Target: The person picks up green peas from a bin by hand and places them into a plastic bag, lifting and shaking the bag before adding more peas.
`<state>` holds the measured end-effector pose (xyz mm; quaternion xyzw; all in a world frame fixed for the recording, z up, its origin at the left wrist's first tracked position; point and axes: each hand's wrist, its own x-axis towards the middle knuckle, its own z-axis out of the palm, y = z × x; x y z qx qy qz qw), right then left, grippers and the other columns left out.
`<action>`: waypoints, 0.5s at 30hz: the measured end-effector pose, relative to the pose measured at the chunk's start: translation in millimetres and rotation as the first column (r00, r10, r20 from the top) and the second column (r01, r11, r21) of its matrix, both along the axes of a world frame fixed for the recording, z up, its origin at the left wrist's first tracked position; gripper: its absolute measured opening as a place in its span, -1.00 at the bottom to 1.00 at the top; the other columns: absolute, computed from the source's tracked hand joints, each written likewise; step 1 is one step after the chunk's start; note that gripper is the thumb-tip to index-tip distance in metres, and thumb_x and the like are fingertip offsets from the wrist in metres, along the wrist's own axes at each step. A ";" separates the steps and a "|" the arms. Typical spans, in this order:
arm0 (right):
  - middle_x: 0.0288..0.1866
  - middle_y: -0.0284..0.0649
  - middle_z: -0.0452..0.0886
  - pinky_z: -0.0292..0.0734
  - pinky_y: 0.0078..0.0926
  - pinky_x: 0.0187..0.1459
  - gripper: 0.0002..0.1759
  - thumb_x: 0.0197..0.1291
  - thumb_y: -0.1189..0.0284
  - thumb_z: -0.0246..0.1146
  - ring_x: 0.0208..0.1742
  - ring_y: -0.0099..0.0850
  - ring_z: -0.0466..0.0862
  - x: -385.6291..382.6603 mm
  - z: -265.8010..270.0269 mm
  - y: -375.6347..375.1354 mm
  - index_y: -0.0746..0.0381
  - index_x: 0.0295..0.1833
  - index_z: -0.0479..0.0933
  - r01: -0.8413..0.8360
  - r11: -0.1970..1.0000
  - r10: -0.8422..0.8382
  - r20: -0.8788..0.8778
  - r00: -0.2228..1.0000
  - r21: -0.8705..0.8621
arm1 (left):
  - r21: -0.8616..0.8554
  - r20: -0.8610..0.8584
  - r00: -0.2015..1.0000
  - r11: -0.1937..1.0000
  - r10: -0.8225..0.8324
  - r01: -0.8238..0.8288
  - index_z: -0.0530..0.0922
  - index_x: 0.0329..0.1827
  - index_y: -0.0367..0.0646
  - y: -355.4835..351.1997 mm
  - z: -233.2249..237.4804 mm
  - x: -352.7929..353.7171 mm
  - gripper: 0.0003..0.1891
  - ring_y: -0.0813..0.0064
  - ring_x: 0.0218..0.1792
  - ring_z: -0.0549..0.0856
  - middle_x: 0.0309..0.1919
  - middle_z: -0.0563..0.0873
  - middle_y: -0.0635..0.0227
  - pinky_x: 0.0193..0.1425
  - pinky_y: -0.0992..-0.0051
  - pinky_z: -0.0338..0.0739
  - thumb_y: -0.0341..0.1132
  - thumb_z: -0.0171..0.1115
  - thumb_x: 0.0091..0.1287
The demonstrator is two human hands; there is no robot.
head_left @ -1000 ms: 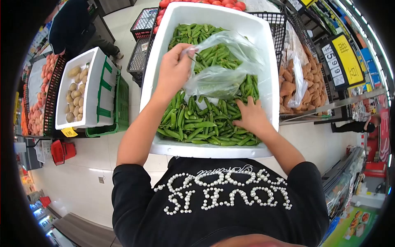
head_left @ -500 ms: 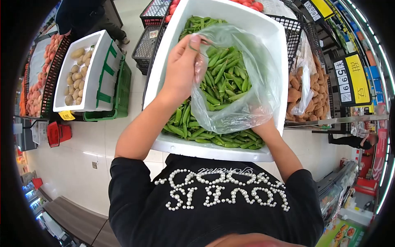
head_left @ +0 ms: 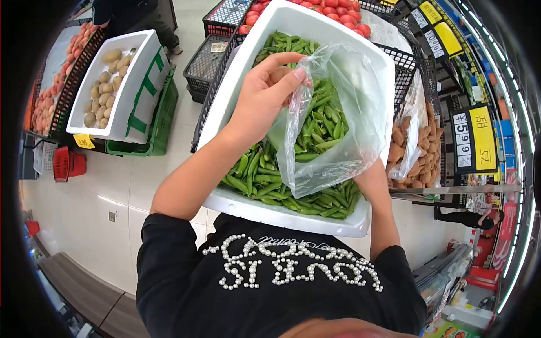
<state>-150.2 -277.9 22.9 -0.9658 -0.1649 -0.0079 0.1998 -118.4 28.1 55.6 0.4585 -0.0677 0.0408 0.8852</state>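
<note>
A big white foam box (head_left: 265,209) holds a heap of green pea pods (head_left: 251,169). My left hand (head_left: 265,96) pinches the rim of a clear plastic bag (head_left: 344,107) and holds it up over the box; pods show through the bag. My right forearm (head_left: 373,183) reaches to the bag's lower right side. The bag covers that hand, so I cannot see its fingers or what they hold.
Red tomatoes (head_left: 332,7) lie beyond the box. Brown tubers (head_left: 420,149) fill a shelf at right under a yellow price sign (head_left: 476,138). A white box of potatoes (head_left: 101,79) stands at left on a green crate, with black crates (head_left: 209,56) between. Another person (head_left: 132,11) stands far left.
My left hand has lifted the bag higher and turned it upright. My right hand, earlier flat on the pods, has gone behind the bag.
</note>
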 end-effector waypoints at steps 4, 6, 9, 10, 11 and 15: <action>-0.02 -0.03 0.58 0.50 -0.29 0.06 -0.51 -0.10 0.53 0.41 0.00 -0.06 0.61 9.2 27.6 -8.0 0.27 0.05 0.56 0.022 0.993 -0.027 0.045 0.999 0.116 | -0.114 -0.051 0.998 0.993 0.036 -0.041 0.50 0.13 -0.27 -2.4 -0.1 0.9 -0.71 0.67 -0.24 0.68 -0.22 0.74 0.33 -0.20 0.65 0.53 -0.34 0.23 0.43; -0.09 -0.07 0.60 0.49 -0.37 0.05 -0.56 -0.09 0.54 0.41 -0.04 -0.18 0.62 14.4 36.3 -14.6 0.30 0.00 0.55 0.027 0.992 -0.040 0.101 0.994 0.125 | -0.144 -0.039 0.999 0.989 0.019 -0.024 0.50 0.14 -0.29 -0.4 2.0 0.9 -0.71 0.64 -0.22 0.68 -0.21 0.73 0.33 -0.14 0.61 0.57 -0.37 0.23 0.43; -0.11 -0.17 0.60 0.47 -0.44 0.03 -0.57 -0.08 0.54 0.42 -0.07 -0.28 0.60 15.6 62.9 -12.5 0.29 -0.01 0.54 0.102 0.954 -0.117 0.036 0.992 0.281 | -0.143 -0.032 0.999 0.990 -0.005 0.001 0.50 0.14 -0.30 1.5 1.3 1.7 -0.71 0.63 -0.21 0.68 -0.20 0.72 0.32 -0.11 0.59 0.59 -0.38 0.23 0.42; -0.14 -0.25 0.59 0.44 -0.49 0.02 -0.56 -0.07 0.53 0.43 -0.09 -0.40 0.57 15.4 75.4 -9.5 0.27 0.00 0.53 0.113 0.949 -0.133 0.048 0.990 0.294 | -0.135 -0.031 0.999 0.991 -0.015 0.011 0.50 0.14 -0.30 0.9 0.8 1.9 -0.71 0.63 -0.21 0.69 -0.20 0.72 0.32 -0.11 0.60 0.59 -0.38 0.23 0.42; -0.11 -0.26 0.60 0.45 -0.49 0.03 -0.57 -0.05 0.53 0.43 -0.08 -0.44 0.57 13.9 90.1 -2.4 0.25 0.00 0.54 0.124 0.926 -0.152 0.052 0.987 0.356 | -0.120 -0.025 0.999 0.993 -0.022 0.019 0.50 0.13 -0.28 -0.2 -0.6 1.8 -0.71 0.64 -0.19 0.69 -0.19 0.73 0.32 -0.11 0.60 0.59 -0.36 0.24 0.42; -0.07 -0.24 0.62 0.49 -0.54 0.00 -0.55 -0.06 0.57 0.45 -0.07 -0.48 0.60 21.6 140.1 10.0 0.23 0.02 0.54 -0.017 0.898 -0.119 0.279 0.953 0.439 | -0.081 -0.034 0.999 0.996 -0.029 0.026 0.50 0.09 -0.25 -3.3 -3.2 1.1 -0.72 0.67 -0.16 0.69 -0.19 0.76 0.33 -0.12 0.64 0.57 -0.31 0.26 0.41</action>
